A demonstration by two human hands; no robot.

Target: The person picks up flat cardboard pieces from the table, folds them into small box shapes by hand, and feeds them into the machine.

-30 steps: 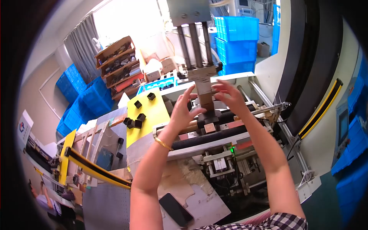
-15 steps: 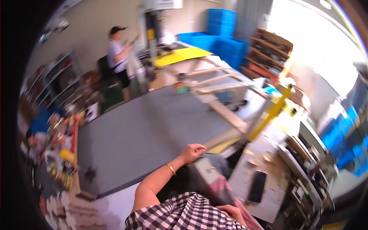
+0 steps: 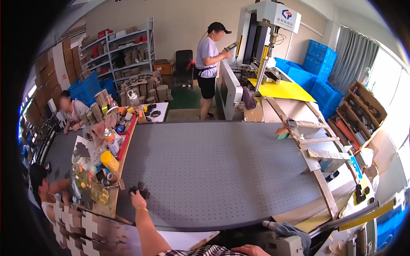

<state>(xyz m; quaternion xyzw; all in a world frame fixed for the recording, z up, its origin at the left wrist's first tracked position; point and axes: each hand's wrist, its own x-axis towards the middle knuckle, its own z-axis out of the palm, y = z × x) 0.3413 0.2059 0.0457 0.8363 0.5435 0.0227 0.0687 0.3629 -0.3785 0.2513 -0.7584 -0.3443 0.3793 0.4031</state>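
My left hand [image 3: 138,200], with a gold bracelet at the wrist, reaches over the near left corner of a grey perforated table. Its fingers are closed at the near edge of a small dark notched flat piece [image 3: 142,189]. Only part of my right hand [image 3: 252,250] shows, low at the bottom edge beside my checked clothing. Its visible fingers lie stretched out, with nothing seen in them.
A side table bears a spray can [image 3: 111,141], a yellow canister [image 3: 109,161] and tape rolls. Stacked notched cardboard pieces [image 3: 81,224] stand at near left. A wooden frame [image 3: 323,194] lies along the right. One person [image 3: 208,59] stands at a machine; two others are at left.
My view has turned left. My left hand has moved from near the table's front right edge to the dark piece at the left. My right hand stays low by my body.
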